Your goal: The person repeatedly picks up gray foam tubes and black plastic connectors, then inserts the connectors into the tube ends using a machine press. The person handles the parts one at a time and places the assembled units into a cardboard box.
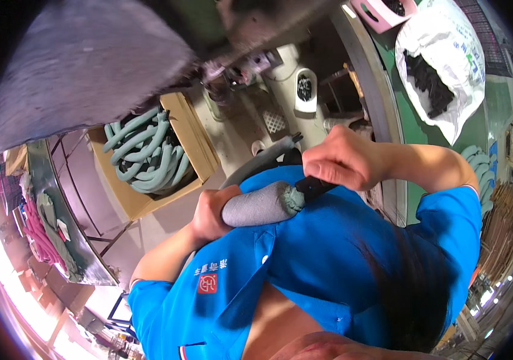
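My left hand is closed round a thick grey, cloth-like padded tube in front of my blue shirt. At the tube's right end a gathered green-grey lining shows, with a black end piece sticking out of it. My right hand is clenched on the outer part of that black piece, hiding its tip. Beyond my left hand curves a slimmer grey length with a dark tip; whether it belongs to the same tube I cannot tell.
A cardboard box full of grey-green tubes stands at the left. On the green table at the right lie a white bag of black pieces and a pink basket. A large grey surface overhangs the upper left.
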The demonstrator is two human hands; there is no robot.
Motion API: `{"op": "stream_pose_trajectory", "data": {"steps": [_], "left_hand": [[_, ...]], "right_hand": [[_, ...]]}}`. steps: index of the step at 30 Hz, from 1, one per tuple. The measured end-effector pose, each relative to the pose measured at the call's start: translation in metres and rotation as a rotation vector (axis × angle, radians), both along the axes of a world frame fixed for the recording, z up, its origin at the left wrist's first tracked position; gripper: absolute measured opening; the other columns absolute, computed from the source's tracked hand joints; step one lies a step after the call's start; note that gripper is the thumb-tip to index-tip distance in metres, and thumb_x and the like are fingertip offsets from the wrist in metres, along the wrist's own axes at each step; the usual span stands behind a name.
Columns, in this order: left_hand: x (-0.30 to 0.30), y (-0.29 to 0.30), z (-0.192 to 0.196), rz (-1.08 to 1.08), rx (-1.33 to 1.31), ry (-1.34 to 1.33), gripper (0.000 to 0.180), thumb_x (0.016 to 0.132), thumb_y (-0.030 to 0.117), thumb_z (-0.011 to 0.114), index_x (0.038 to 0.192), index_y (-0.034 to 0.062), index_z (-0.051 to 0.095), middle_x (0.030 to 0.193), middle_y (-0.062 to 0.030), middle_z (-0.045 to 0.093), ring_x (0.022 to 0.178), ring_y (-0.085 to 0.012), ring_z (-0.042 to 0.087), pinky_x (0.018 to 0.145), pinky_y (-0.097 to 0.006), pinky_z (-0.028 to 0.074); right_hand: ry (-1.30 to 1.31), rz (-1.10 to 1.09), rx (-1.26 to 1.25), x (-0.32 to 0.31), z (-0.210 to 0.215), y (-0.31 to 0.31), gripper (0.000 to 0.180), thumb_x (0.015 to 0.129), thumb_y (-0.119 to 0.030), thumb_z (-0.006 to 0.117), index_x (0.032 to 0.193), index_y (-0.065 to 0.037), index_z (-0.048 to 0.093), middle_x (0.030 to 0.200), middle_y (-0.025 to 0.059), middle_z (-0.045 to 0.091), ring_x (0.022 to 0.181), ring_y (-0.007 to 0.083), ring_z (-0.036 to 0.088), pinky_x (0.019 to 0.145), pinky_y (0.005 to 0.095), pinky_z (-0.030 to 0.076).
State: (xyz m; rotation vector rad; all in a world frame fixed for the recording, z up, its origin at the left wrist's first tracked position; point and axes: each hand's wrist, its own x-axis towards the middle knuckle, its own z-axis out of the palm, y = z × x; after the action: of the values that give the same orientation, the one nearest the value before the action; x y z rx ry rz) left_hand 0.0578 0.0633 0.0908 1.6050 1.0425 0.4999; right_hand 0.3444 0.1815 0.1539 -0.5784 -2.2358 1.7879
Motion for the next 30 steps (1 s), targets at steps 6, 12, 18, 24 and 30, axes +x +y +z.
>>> {"op": "stream_pose_trajectory", "data": {"steps": [6,12,18,24,30], "left_hand": [[0.037,-0.009,-0.011,-0.014,-0.165,0.032,0.027,0.059,0.014,0.077,0.077,0.0053,0.059,0.065,-0.0087,0.057,0.061,-0.0142,0.056,0.058,-0.030,0.044],[0.069,-0.015,-0.002,-0.043,-0.128,0.094,0.025,0.061,0.015,0.075,0.078,0.0080,0.058,0.068,-0.0114,0.059,0.063,-0.0239,0.059,0.059,-0.034,0.047],[0.083,-0.014,0.003,0.027,0.157,0.099,0.027,0.059,0.014,0.075,0.081,0.0099,0.060,0.071,-0.0109,0.063,0.067,-0.0312,0.063,0.060,-0.038,0.049],[0.074,-0.027,-0.009,0.343,0.373,0.350,0.031,0.056,0.013,0.076,0.084,0.0084,0.062,0.070,-0.0120,0.062,0.067,-0.0316,0.064,0.061,-0.038,0.050],[0.015,-0.019,-0.020,0.569,0.545,0.662,0.031,0.058,0.009,0.072,0.087,0.0091,0.061,0.079,-0.0111,0.064,0.074,-0.0321,0.064,0.066,-0.041,0.051]], "right_hand": [[-0.071,0.004,0.203,0.024,0.008,-0.031,0.018,0.091,-0.013,0.055,0.075,-0.006,0.050,0.053,0.0110,0.047,0.046,0.0310,0.051,0.043,0.0369,0.037],[-0.088,0.032,0.183,0.056,0.000,-0.047,0.013,0.092,-0.014,0.054,0.084,-0.004,0.050,0.054,0.0132,0.048,0.049,0.0343,0.051,0.044,0.0394,0.038],[-0.091,-0.081,-0.018,0.082,-0.021,-0.049,0.021,0.095,-0.022,0.047,0.088,-0.004,0.056,0.064,0.0186,0.056,0.062,0.0378,0.057,0.054,0.0431,0.043],[-0.151,-0.505,0.056,0.054,-0.052,-0.020,0.038,0.097,-0.026,0.049,0.070,0.000,0.053,0.052,0.0136,0.040,0.047,0.0200,0.037,0.049,0.0346,0.036],[0.076,-0.596,0.066,-0.031,-0.097,0.019,0.043,0.098,-0.036,0.046,0.079,0.001,0.057,0.056,-0.0005,0.038,0.055,0.0081,0.040,0.050,0.0263,0.038]]}}
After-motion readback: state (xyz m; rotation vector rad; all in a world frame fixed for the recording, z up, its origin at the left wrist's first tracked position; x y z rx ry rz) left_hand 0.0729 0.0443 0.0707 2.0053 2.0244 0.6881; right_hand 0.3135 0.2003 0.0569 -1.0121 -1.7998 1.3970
